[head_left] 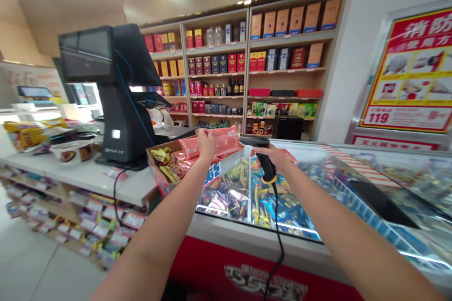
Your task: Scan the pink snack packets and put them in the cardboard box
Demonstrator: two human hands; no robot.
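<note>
My left hand (206, 145) is closed on the edge of a flat, salmon-pink packet (226, 142), which lies tilted over an open cardboard box (231, 163). Inside the box are more pink packets and several yellow-and-brown snack packets (173, 170). My right hand (276, 157) grips a black barcode scanner (267, 165) with a yellow-trimmed handle end, just right of the box. From its handle a black cable (277, 216) hangs down the front of the glass-topped freezer. The scanner's head points left, toward the pink packet.
Below both hands is a glass-topped freezer (208, 209) full of wrapped goods. A dark phone-like slab (384, 203) lies on its right part. At left, a point-of-sale terminal (123, 103) and snack bowls (68, 150) stand on a white counter (84, 174). Stocked shelves (217, 75) line the back wall.
</note>
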